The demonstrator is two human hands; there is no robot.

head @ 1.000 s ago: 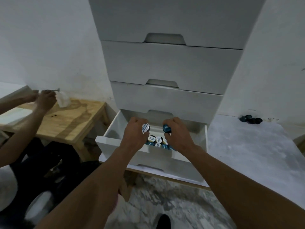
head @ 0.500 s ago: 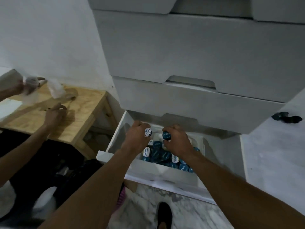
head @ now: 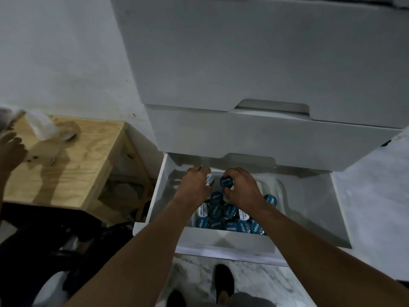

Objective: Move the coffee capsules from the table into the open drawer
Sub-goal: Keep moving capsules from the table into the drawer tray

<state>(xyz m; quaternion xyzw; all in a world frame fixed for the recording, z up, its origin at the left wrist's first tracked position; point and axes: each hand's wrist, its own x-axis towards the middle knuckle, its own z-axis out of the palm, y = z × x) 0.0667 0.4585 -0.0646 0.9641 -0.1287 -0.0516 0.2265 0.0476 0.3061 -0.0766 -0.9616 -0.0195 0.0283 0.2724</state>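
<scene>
Blue-lidded capsule (head: 226,182) sits pinched in the right hand (head: 243,192), and the left hand (head: 194,185) grips a white-lidded capsule (head: 209,180). Both hang just above the heap of capsules (head: 223,214) lying in the open drawer (head: 221,239). Closed drawer fronts (head: 265,134) rise above it. A wooden table (head: 77,169) stands to the left, with another person's hand (head: 11,149) at its edge.

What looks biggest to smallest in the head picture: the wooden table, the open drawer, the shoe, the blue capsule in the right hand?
1. open drawer
2. wooden table, though the picture edge cuts it off
3. shoe
4. blue capsule
</scene>
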